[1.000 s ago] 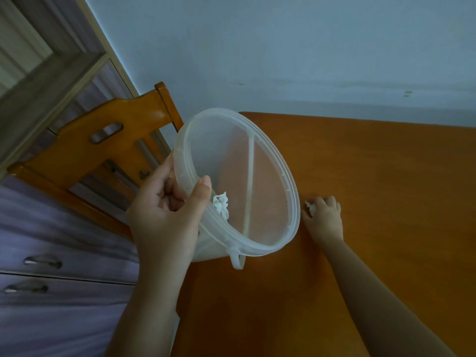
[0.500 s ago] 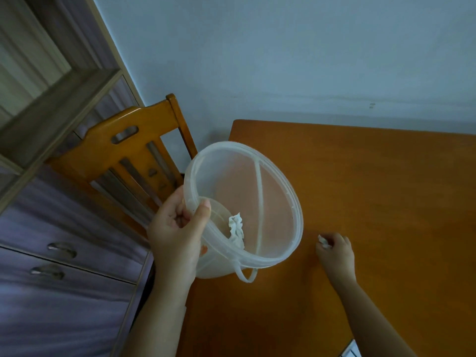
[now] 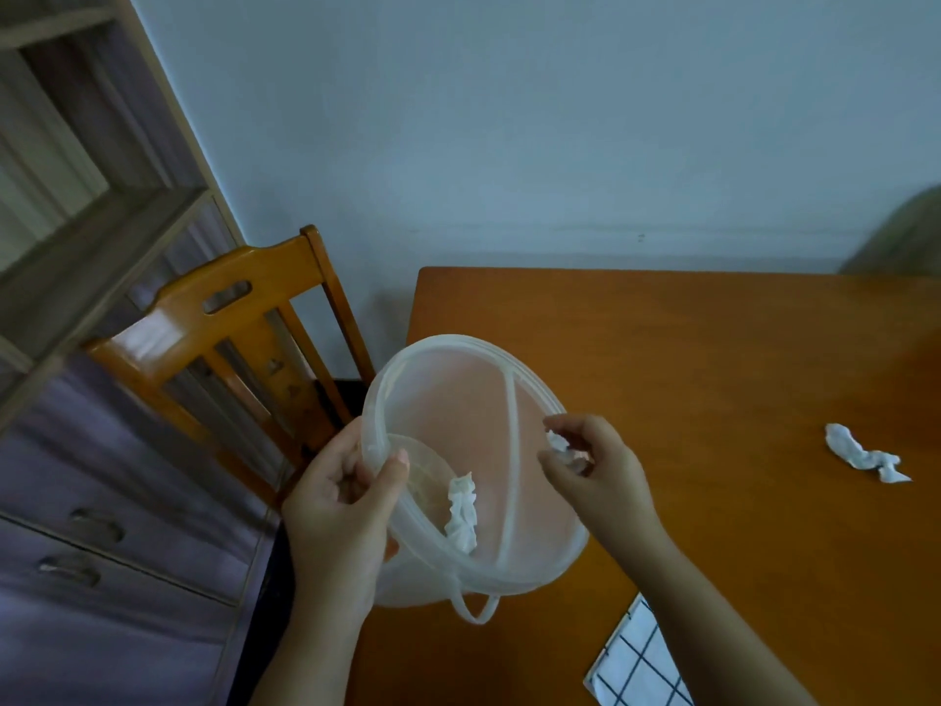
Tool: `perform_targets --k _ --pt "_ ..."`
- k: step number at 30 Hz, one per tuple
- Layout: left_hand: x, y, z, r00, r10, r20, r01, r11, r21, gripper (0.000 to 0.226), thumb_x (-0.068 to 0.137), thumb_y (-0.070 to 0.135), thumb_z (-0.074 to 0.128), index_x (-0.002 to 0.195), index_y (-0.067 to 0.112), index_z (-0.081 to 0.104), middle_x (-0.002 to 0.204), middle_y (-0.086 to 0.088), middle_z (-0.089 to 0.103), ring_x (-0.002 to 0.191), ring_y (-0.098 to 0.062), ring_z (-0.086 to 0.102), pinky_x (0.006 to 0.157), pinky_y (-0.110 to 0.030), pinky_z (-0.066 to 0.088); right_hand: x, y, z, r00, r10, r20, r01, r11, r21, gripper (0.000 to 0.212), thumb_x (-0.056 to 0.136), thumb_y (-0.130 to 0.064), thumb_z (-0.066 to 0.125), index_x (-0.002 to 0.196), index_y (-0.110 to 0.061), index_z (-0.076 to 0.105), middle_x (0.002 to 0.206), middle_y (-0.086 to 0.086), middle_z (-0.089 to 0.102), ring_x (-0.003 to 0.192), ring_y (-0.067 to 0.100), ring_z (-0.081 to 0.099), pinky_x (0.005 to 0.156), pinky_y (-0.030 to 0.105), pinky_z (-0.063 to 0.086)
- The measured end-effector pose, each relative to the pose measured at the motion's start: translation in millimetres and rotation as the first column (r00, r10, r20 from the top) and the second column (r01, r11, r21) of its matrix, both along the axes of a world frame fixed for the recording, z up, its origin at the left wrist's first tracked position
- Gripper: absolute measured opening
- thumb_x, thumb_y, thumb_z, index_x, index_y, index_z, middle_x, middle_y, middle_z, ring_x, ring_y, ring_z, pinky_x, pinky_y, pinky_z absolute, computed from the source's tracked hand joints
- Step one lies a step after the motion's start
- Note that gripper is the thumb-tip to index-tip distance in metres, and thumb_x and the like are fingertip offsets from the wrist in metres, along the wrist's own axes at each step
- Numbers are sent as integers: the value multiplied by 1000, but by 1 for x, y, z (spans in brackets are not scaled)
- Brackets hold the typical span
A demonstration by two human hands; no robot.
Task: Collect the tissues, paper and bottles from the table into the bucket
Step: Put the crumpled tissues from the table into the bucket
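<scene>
My left hand (image 3: pixel 338 507) grips the near-left rim of a translucent plastic bucket (image 3: pixel 529 379), held tilted above the table's left edge with its mouth toward me. One crumpled white tissue (image 3: pixel 462 519) lies inside it on the lower wall. My right hand (image 3: pixel 593 468) hovers at the bucket's right rim, fingers pinched on a small white tissue wad (image 3: pixel 560 444). Another crumpled tissue (image 3: pixel 863 458) lies on the orange wooden table (image 3: pixel 713 359) to the right. A white sheet of paper with a dark grid (image 3: pixel 639 664) lies at the table's near edge.
A wooden chair (image 3: pixel 239 338) stands left of the table against the pale wall. Further left is a cabinet with shelves and drawers (image 3: pixel 76 552). A blurred grey-green shape (image 3: pixel 906 236) sits at the table's far right corner.
My right hand lifted off the table with the small tissue wad and came up to the bucket's right rim. The view shifted, bringing the second tissue and the grid paper into sight.
</scene>
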State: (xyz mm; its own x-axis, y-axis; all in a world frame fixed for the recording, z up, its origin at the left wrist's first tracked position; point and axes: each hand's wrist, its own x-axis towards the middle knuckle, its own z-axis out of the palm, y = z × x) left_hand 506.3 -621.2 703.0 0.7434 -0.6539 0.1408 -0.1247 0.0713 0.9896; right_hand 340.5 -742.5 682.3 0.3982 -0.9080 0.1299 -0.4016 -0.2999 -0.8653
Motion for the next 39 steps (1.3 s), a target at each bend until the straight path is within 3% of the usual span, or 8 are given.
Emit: perform_targets --k 4,8,12,23,27,32,36,39 --pt "-2 20 2 1000 -20 9 21 1000 -21 33 75 17 68 91 46 70 76 -8 66 75 -18 65 69 -38 57 0 24 5 995 83 -53 -83 996 14 37 77 -24 68 109 -33 53 106 -19 55 100 -3 52 81 13 41" --pt "1 37 0 1000 -24 -1 24 999 -33 31 71 27 67 94 48 69 71 -3 64 72 -17 62 66 -31 54 -13 44 9 998 41 -53 -42 999 -3 39 78 -27 66 115 -29 53 112 -14 56 105 2 51 88 22 42" --pt "1 48 -5 999 -36 13 36 999 -5 31 70 29 67 97 45 69 61 8 55 66 -14 55 64 -30 50 -32 64 7 997 -36 -69 35 999 -4 37 80 -27 64 115 -28 53 113 -11 56 106 3 50 91 26 41" --pt "-42 89 3 997 37 64 -36 999 -16 23 69 34 67 87 48 69 70 0 61 69 -17 58 65 -39 53 -120 96 -28 974 -134 -185 139 990 13 37 81 -23 63 116 -24 53 112 -7 54 105 7 50 89 28 42" --pt "-72 109 1 989 136 62 -136 991 -4 30 65 41 66 94 47 68 75 10 69 73 -13 65 62 -32 53 -157 96 -49 969 -94 -227 102 995 24 36 82 -25 63 117 -22 53 110 -7 54 103 6 49 88 26 40" --pt "-111 130 1 941 335 40 -335 942 -7 22 65 38 65 83 51 67 67 20 65 63 -4 61 51 -18 50 -187 96 -75 962 0 -274 9 999 32 38 81 -24 64 117 -21 51 110 -6 52 104 7 48 85 23 38" --pt "-132 145 -4 906 423 -31 -423 906 2 26 65 36 67 89 47 70 74 16 68 72 -10 63 63 -29 52 -194 96 -96 953 68 -295 -56 997 49 46 81 -27 64 123 -19 47 121 0 53 111 11 48 88 23 36" --pt "-141 154 -3 892 451 -31 -451 893 6 27 66 31 68 89 44 71 77 15 69 75 -12 63 65 -27 52 -192 101 -114 928 125 -350 -94 990 104 50 82 -30 63 126 -18 43 128 2 51 117 16 46 89 23 36"
